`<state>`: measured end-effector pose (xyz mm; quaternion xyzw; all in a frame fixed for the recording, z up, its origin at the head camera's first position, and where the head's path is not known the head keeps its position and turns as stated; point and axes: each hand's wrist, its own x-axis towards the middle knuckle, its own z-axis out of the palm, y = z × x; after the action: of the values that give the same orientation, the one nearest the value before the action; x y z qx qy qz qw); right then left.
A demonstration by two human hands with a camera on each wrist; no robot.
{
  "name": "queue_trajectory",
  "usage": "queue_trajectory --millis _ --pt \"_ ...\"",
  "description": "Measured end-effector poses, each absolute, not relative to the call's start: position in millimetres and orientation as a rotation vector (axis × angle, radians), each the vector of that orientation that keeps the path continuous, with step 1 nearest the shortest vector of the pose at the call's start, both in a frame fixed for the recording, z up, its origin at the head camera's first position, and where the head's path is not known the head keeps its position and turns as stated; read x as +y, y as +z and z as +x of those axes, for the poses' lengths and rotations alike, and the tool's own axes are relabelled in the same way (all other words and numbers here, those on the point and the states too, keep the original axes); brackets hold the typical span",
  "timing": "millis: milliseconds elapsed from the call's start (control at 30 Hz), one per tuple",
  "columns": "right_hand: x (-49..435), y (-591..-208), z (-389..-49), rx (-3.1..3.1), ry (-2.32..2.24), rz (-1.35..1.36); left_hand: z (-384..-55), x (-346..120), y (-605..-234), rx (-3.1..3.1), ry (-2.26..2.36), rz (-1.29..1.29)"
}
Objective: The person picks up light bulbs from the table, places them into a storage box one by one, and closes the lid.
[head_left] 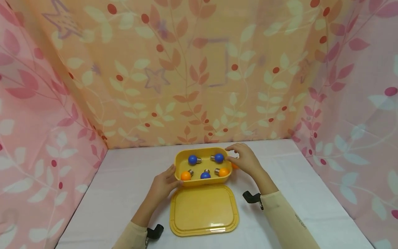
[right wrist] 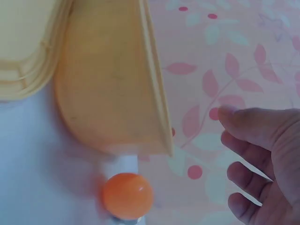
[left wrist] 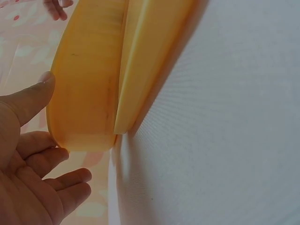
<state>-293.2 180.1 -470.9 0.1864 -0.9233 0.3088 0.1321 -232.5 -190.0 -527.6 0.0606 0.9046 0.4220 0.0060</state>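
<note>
A yellow plastic box [head_left: 203,182] stands uncovered in the middle of the table. Inside it lie small light bulbs with metal screw bases: three blue, among them one blue bulb [head_left: 192,159], and two orange, among them one orange bulb [head_left: 186,175]. My left hand [head_left: 163,183] holds the box's near left corner, its thumb on the front wall and fingers round the end. At the far right corner, my right hand [head_left: 247,162] is spread beside the rim; the right wrist view shows a gap between its fingertips and the box, nothing held. Another orange bulb [right wrist: 128,196] lies outside, by the right end.
A flat yellow lid [head_left: 203,209] lies just in front of the box, its far edge against the front wall. White cloth [head_left: 124,180] covers the table. Patterned curtains [head_left: 192,76] rise at the back and both sides.
</note>
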Motion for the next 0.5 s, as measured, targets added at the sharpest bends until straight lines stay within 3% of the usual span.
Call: queue_trajectory --millis 500 --pt "204.7 -512.5 -286.9 -2.643 0.933 0.332 -232.1 -190.5 -527.1 2.824 1.338 0.179"
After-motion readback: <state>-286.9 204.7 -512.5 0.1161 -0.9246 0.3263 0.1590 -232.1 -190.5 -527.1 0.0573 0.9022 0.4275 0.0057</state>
